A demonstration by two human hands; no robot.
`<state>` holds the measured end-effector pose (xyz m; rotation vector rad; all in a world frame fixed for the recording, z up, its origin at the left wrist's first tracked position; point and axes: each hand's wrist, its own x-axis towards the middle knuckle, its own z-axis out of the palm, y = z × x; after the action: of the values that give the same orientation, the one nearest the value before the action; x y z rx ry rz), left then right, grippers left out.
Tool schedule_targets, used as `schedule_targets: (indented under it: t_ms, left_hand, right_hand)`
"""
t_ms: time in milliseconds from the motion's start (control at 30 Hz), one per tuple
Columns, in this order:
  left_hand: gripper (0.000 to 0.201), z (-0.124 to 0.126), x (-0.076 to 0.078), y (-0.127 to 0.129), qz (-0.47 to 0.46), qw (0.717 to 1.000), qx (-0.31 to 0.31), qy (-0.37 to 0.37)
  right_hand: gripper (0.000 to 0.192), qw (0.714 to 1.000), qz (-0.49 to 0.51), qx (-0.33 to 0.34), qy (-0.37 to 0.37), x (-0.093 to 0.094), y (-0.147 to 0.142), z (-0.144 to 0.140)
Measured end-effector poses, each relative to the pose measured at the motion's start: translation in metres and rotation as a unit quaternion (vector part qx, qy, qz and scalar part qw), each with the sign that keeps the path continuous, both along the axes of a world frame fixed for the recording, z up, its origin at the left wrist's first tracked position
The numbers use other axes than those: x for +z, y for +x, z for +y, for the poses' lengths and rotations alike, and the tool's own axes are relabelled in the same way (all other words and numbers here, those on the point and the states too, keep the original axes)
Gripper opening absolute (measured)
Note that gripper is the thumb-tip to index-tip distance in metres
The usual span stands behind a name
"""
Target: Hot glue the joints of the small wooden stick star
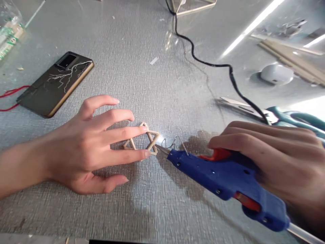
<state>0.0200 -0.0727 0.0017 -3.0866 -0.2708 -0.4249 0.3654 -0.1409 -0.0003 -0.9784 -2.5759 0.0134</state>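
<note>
The small star of wooden sticks [142,139] lies flat on the grey textured surface [152,203], near the middle of the view, and the left hand [86,145] is the nearer of the two: it rests on the star with fingers spread, two fingertips [146,153] pressing the sticks down, not closed around anything. The right hand [276,159] comes in from the right, its grip wrapped around a blue glue gun [223,176], one finger lying over the orange trigger. The gun's long axis runs from lower right up to the left, so its metal nozzle [160,148] points straight at the star's right-hand tip and sits just beside it, touching or nearly so; thin glue strings trail above the nozzle. A black cord [203,61] snakes away toward the far edge. A phone [57,83] lies well apart on the left, scissors [286,117] behind the right hand.
</note>
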Motion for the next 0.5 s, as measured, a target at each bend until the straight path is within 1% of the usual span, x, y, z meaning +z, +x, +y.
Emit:
schedule_targets:
  t_ms: [167, 233, 333, 367, 500]
  left_hand:
    - [0.042, -0.0012, 0.0002, -0.0003, -0.004, 1.0, 0.001, -0.003]
    - [0.041, -0.002, 0.0005, 0.0, -0.001, 1.0, 0.009, -0.004]
    - [0.04, -0.0022, 0.0004, 0.0001, 0.001, 1.0, 0.017, -0.007]
    - [0.041, -0.002, 0.0003, -0.0001, 0.001, 1.0, 0.013, -0.006]
    - [0.042, -0.0008, -0.0001, -0.0006, -0.003, 1.0, -0.003, -0.006]
  right_hand:
    - [0.034, 1.0, -0.012, 0.007, 0.01, -0.0018, 0.005, -0.0009]
    - [0.035, 1.0, -0.011, 0.004, 0.011, -0.0028, 0.0061, -0.0006]
    - [0.028, 1.0, -0.007, 0.002, 0.012, -0.0034, 0.0062, -0.0001]
    - [0.029, 1.0, -0.007, 0.001, 0.012, -0.0033, 0.0061, -0.0001]
    - [0.042, 1.0, -0.008, -0.001, 0.009, -0.0019, 0.0054, -0.0008]
